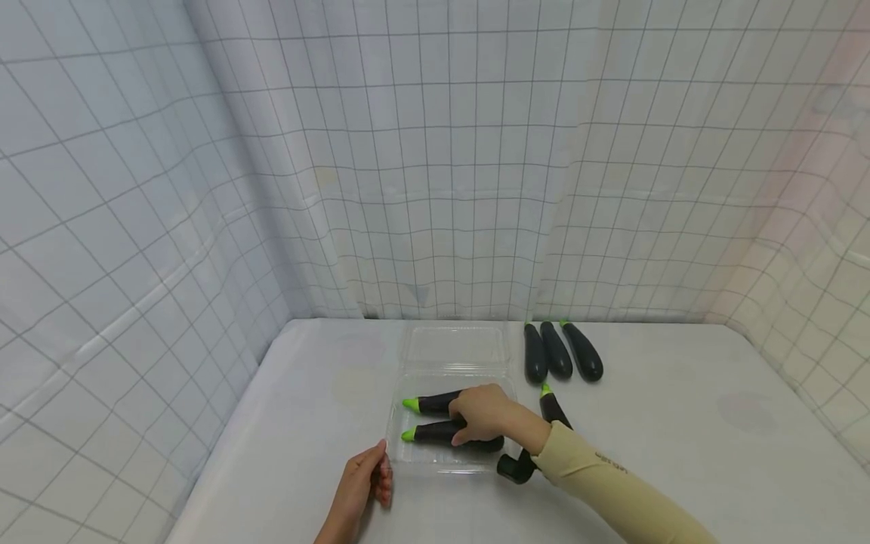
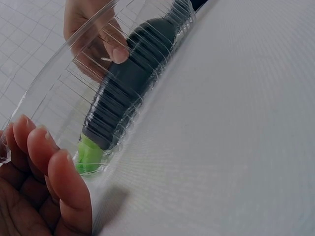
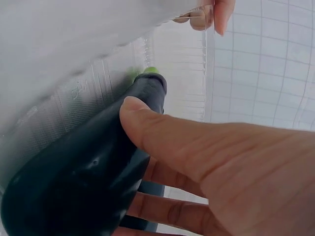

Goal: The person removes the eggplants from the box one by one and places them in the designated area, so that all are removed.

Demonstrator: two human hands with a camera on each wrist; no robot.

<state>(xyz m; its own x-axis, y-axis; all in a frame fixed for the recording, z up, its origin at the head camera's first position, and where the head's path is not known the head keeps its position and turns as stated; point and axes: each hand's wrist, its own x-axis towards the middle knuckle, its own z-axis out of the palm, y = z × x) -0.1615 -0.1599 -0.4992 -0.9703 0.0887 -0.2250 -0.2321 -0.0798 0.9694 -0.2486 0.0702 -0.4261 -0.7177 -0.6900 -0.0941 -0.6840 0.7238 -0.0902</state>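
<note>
A clear plastic clamshell box point(image 1: 445, 468) lies opened on the white table, two dark eggplants with green stem ends inside. My right hand point(image 1: 485, 414) reaches into it and grips the nearer eggplant point(image 1: 435, 433), thumb on one side and fingers on the other in the right wrist view. The farther eggplant point(image 1: 435, 403) lies beside it, partly covered by that hand. At the box's left front corner, my left hand point(image 1: 363, 476) pinches the rim. In the left wrist view, the gripped eggplant point(image 2: 130, 73) shows through the ribbed wall.
The box lid point(image 1: 455, 347) lies folded back. Three more eggplants point(image 1: 559, 351) lie at the back right. Another eggplant point(image 1: 553, 408) lies right of the box, partly behind the right forearm. A black rounded piece point(image 1: 515, 468) shows below the right wrist. Gridded white curtains surround the table.
</note>
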